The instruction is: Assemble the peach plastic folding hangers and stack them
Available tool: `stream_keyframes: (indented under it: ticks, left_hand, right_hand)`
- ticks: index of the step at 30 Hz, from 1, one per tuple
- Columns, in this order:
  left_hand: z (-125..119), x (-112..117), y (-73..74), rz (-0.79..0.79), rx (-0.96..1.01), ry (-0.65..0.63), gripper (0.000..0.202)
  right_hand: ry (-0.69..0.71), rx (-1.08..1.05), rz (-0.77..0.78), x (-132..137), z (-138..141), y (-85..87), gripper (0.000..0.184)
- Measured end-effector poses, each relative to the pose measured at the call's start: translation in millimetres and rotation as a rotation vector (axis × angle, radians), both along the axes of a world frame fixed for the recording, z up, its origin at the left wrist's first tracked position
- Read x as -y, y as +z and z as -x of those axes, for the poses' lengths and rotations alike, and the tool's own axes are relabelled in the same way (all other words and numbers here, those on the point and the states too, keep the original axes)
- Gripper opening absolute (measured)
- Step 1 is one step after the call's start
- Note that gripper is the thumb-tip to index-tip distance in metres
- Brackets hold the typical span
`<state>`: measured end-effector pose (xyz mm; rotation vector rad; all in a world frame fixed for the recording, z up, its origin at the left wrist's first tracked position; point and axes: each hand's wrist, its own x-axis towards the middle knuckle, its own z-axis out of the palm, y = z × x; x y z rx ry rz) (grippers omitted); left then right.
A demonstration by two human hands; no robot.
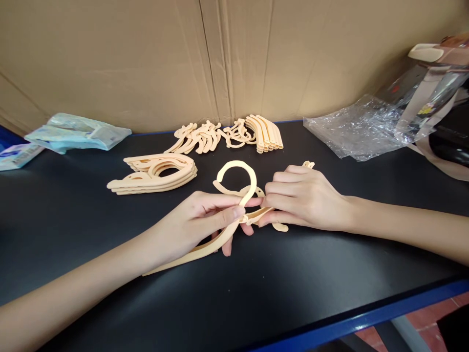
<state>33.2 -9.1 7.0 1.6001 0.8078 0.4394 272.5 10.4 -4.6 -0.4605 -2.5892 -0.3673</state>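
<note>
Over the dark table, my left hand (205,215) pinches a cream plastic folding clothes hanger (205,250) just below its curved hook. One long arm of the hanger slants down to the left under that hand. My right hand (304,198) has its fingers closed around a second cream hanger arm (258,215), which meets the first near my left thumb. Another cream curved piece (280,227) pokes out below my right fingers; how it connects is hidden. The far end of a cream piece (308,165) shows above my right knuckles.
Folded cream hangers (157,176) are stacked at left. Further back lie cream hooks (236,133), small curved pieces (200,137) and hanger arms (264,133) in groups. Tissue packs (76,132) are far left; clear plastic wrap (357,129) and a bottle (436,83) stand right. Cardboard (146,63) rises behind.
</note>
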Motion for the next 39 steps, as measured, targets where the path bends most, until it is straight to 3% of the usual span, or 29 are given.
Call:
stream_keyframes:
  ticks: [9,14,39]
  left_hand:
    - [-1.2,3.8,1.9,-0.055,-0.047,0.022,0.030]
    - [-2.2,4.8,3.0,-0.114,-0.146,0.038,0.038]
    - [-4.6,3.1,2.2,-0.125,-0.134,0.017,0.036]
  right_hand:
    - [0.014,-0.018,0.020,0.0,1.0,-0.1,0.039]
    - [0.009,-0.032,0.011,1.5,0.8,0.5,0.039]
    - [-0.013,-0.095,0.127,1.9,-1.6,-1.9,0.039]
